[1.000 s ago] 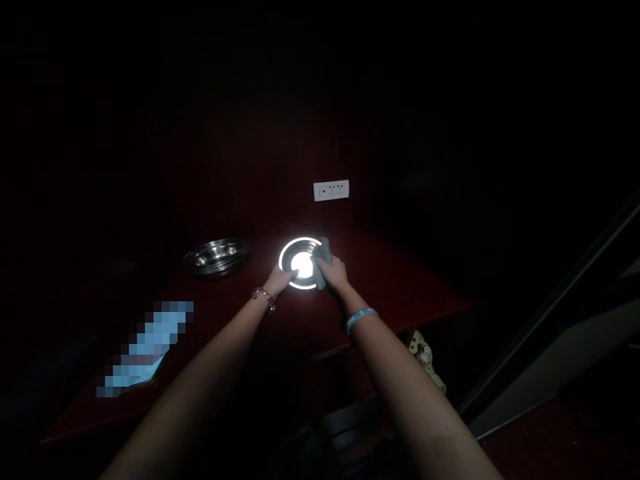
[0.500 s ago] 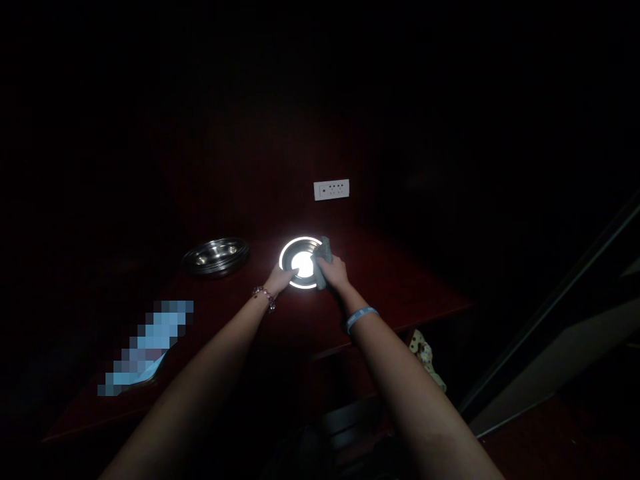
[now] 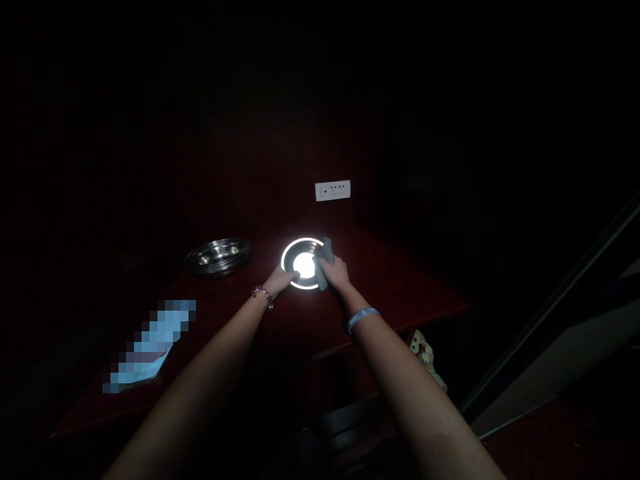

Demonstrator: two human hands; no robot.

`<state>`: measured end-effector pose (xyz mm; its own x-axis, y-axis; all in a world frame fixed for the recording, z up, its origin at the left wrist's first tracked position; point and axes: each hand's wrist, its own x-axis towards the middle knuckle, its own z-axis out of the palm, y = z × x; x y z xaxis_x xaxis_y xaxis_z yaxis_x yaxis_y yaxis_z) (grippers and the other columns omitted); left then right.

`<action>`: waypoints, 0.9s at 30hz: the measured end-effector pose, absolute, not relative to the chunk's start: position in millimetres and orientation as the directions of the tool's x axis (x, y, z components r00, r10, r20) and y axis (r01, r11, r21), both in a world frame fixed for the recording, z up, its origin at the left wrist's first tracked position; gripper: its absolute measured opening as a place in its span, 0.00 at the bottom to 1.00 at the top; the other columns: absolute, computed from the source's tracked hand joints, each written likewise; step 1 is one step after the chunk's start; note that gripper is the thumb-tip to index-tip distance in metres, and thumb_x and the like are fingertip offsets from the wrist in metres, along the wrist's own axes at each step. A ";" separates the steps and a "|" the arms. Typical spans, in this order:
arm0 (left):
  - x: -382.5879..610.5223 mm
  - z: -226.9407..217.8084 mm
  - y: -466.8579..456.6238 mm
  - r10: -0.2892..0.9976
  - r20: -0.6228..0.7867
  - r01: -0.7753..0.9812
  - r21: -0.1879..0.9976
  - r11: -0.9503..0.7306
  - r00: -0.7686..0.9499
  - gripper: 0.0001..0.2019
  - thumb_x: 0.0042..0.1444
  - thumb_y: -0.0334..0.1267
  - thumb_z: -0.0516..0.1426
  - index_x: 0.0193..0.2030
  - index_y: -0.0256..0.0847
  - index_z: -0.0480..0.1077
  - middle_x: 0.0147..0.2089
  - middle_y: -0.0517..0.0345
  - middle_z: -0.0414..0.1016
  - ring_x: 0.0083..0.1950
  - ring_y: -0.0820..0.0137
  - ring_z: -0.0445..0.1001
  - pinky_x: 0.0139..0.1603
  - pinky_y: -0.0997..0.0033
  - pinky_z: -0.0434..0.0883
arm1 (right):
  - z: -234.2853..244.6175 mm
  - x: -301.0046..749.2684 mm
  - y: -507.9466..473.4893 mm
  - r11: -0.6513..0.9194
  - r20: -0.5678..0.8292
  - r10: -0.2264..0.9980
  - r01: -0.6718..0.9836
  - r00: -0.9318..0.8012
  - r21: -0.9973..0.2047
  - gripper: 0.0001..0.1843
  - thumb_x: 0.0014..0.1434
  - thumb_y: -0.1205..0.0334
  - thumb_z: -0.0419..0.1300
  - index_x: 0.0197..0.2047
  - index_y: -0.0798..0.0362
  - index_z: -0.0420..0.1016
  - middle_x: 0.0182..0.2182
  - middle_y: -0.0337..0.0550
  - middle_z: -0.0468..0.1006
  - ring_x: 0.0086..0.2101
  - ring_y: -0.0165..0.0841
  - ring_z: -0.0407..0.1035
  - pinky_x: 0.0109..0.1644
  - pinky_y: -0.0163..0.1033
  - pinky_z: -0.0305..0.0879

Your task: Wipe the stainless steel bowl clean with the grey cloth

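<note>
A shiny round metal plate (image 3: 299,250) lies on a dark red table (image 3: 390,287), glaring under a light. My left hand (image 3: 281,278), with a bead bracelet at the wrist, grips the plate's near left rim. My right hand (image 3: 334,272), with a blue wristband, is closed on a grey cloth (image 3: 325,257) pressed against the plate's right side.
A stack of steel bowls (image 3: 218,256) stands to the left of the plate. A blurred blue patch (image 3: 150,347) lies near the table's left front. A white wall socket (image 3: 333,191) sits behind. A patterned cloth (image 3: 425,357) hangs below the table's edge. The room is very dark.
Both hands stay on the plate and the cloth shifts only slightly. The view has drifted a little.
</note>
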<state>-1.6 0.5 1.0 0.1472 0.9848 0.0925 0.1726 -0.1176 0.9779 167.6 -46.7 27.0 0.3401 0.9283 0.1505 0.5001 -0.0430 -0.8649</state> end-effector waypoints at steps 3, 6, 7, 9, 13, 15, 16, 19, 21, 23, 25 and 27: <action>-0.9 2.7 -1.7 0.985 0.100 0.146 0.982 -0.120 0.139 0.20 0.45 0.28 0.64 0.48 0.36 0.73 0.48 0.44 0.80 0.48 0.61 0.78 0.53 0.64 0.73 | 27.5 167.3 -47.9 -0.042 0.152 0.928 0.500 0.340 -0.865 0.15 0.62 0.59 0.57 0.46 0.58 0.81 0.43 0.52 0.83 0.46 0.39 0.78 0.49 0.34 0.70; 0.6 3.8 -3.8 0.987 0.099 0.151 0.981 -0.118 0.130 0.19 0.47 0.28 0.64 0.48 0.35 0.73 0.48 0.44 0.80 0.49 0.61 0.78 0.54 0.63 0.73 | 27.9 167.1 -48.5 -0.050 0.142 0.929 0.495 0.342 -0.867 0.15 0.63 0.60 0.57 0.45 0.58 0.81 0.43 0.52 0.83 0.45 0.38 0.78 0.48 0.34 0.70; 1.0 4.1 -4.2 0.987 0.099 0.157 0.980 -0.118 0.125 0.19 0.47 0.28 0.64 0.48 0.34 0.73 0.48 0.44 0.80 0.48 0.61 0.78 0.54 0.62 0.73 | 28.0 167.0 -48.5 -0.054 0.139 0.929 0.495 0.344 -0.867 0.15 0.63 0.60 0.57 0.45 0.58 0.81 0.43 0.52 0.83 0.45 0.38 0.78 0.48 0.34 0.70; 1.8 4.9 -4.6 0.989 0.095 0.173 0.978 -0.115 0.117 0.18 0.47 0.29 0.64 0.48 0.34 0.73 0.47 0.45 0.80 0.48 0.61 0.79 0.54 0.61 0.74 | 28.0 166.8 -48.3 -0.056 0.140 0.927 0.498 0.347 -0.865 0.14 0.62 0.60 0.57 0.44 0.57 0.81 0.42 0.51 0.83 0.45 0.37 0.78 0.48 0.33 0.70; 3.0 6.5 -4.5 0.991 0.069 0.193 0.977 -0.089 0.111 0.16 0.48 0.29 0.64 0.46 0.33 0.74 0.42 0.46 0.81 0.47 0.60 0.79 0.53 0.60 0.75 | 27.6 166.8 -47.8 -0.047 0.153 0.926 0.505 0.346 -0.862 0.13 0.62 0.61 0.57 0.43 0.56 0.81 0.42 0.49 0.84 0.44 0.36 0.78 0.48 0.33 0.70; 2.9 6.4 -4.2 0.992 0.068 0.185 0.979 -0.088 0.111 0.16 0.48 0.29 0.64 0.46 0.33 0.74 0.43 0.45 0.81 0.47 0.59 0.79 0.53 0.59 0.75 | 27.2 166.9 -47.8 -0.048 0.152 0.925 0.504 0.347 -0.863 0.13 0.62 0.61 0.57 0.44 0.56 0.81 0.42 0.49 0.84 0.44 0.37 0.78 0.49 0.34 0.70; 2.7 6.1 -4.0 0.991 0.071 0.179 0.980 -0.091 0.113 0.17 0.48 0.28 0.64 0.46 0.32 0.74 0.43 0.45 0.81 0.47 0.59 0.79 0.53 0.58 0.74 | 27.0 167.0 -47.9 -0.047 0.152 0.925 0.502 0.347 -0.863 0.13 0.62 0.61 0.57 0.44 0.56 0.81 0.42 0.49 0.84 0.44 0.37 0.78 0.49 0.34 0.70; 1.3 4.9 -3.4 0.989 0.079 0.175 0.979 -0.101 0.128 0.18 0.47 0.27 0.64 0.47 0.32 0.74 0.45 0.45 0.81 0.47 0.60 0.79 0.55 0.59 0.74 | 26.5 167.3 -48.2 -0.041 0.156 0.925 0.498 0.347 -0.866 0.14 0.62 0.60 0.57 0.44 0.56 0.81 0.42 0.49 0.84 0.44 0.37 0.78 0.49 0.34 0.70; 0.4 4.5 -3.4 0.986 0.083 0.173 0.979 -0.107 0.141 0.19 0.46 0.27 0.64 0.48 0.33 0.74 0.46 0.45 0.81 0.48 0.61 0.79 0.56 0.58 0.73 | 26.5 167.4 -48.4 -0.044 0.154 0.924 0.497 0.349 -0.866 0.14 0.62 0.60 0.57 0.44 0.56 0.81 0.41 0.49 0.84 0.44 0.37 0.78 0.48 0.34 0.70; 0.1 4.7 -3.9 0.984 0.092 0.165 0.979 -0.117 0.150 0.20 0.46 0.27 0.64 0.49 0.33 0.74 0.47 0.46 0.80 0.48 0.62 0.79 0.58 0.57 0.72 | 26.5 167.4 -48.5 -0.048 0.150 0.925 0.498 0.350 -0.866 0.14 0.62 0.60 0.57 0.44 0.56 0.81 0.41 0.50 0.84 0.44 0.37 0.78 0.48 0.34 0.70; 0.6 5.3 -4.9 0.984 0.103 0.157 0.980 -0.126 0.147 0.22 0.45 0.27 0.64 0.50 0.34 0.73 0.47 0.46 0.80 0.49 0.61 0.79 0.58 0.57 0.72 | 26.6 167.3 -48.2 -0.045 0.152 0.925 0.500 0.347 -0.865 0.14 0.62 0.61 0.57 0.44 0.57 0.81 0.42 0.50 0.83 0.44 0.37 0.78 0.48 0.34 0.70; 1.5 6.0 -6.0 0.985 0.105 0.156 0.980 -0.126 0.138 0.22 0.45 0.28 0.65 0.50 0.33 0.73 0.48 0.45 0.80 0.50 0.61 0.78 0.59 0.57 0.72 | 26.6 167.1 -47.7 -0.041 0.155 0.925 0.498 0.346 -0.866 0.14 0.62 0.61 0.57 0.44 0.57 0.81 0.42 0.50 0.83 0.44 0.37 0.78 0.49 0.34 0.70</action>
<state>1.5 -6.0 6.0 0.1379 0.9849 0.1050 0.1564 -0.1263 0.9796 167.1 -47.7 26.6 0.3459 0.9254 0.1550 0.4984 -0.0413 -0.8660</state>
